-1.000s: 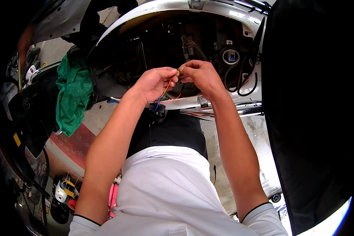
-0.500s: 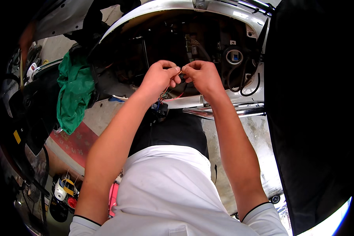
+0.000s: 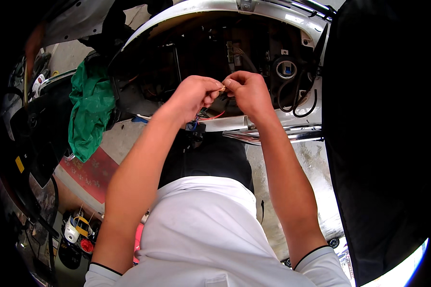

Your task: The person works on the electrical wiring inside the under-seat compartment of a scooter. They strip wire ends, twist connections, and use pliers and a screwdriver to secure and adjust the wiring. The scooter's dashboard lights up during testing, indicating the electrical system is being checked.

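My left hand [image 3: 192, 98] and my right hand [image 3: 251, 95] meet at the fingertips over a dark open compartment [image 3: 196, 48] in a white vehicle body, both pinching a small yellowish wire end [image 3: 222, 89]. Red and blue wires [image 3: 214, 116] hang below my fingers toward a small black component [image 3: 196, 136] at the compartment's lower edge. How the wire ends are joined is too small to tell.
A crumpled green cloth [image 3: 88, 110] hangs at the left beside dark panels. A black cable loop [image 3: 304, 115] and chrome bar [image 3: 287, 134] are at the right, near a large black covering [image 3: 378, 134]. Assorted tools [image 3: 76, 229] lie lower left.
Both hands have shifted slightly to the right, still pinched together on the wire. My left hand has turned a little, hiding more of the hanging wires.
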A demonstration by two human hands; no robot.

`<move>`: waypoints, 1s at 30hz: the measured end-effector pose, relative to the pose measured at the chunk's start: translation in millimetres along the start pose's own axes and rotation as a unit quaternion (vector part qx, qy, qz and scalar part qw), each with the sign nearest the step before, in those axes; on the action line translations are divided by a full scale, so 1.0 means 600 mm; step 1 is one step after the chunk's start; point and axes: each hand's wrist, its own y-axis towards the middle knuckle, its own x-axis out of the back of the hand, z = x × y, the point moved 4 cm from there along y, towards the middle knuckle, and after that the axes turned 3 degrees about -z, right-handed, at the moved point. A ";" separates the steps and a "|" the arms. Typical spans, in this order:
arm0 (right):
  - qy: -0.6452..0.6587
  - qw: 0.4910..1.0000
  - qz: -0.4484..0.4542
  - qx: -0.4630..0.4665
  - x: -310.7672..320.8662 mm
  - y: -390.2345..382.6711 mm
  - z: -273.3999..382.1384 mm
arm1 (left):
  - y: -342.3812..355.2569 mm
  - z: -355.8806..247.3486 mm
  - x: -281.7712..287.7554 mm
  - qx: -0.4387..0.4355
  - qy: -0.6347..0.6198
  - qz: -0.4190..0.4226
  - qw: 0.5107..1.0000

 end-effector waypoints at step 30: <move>-0.162 0.980 0.118 -0.004 0.013 -0.027 0.026 | -0.138 0.021 0.062 -0.164 0.450 -0.235 0.846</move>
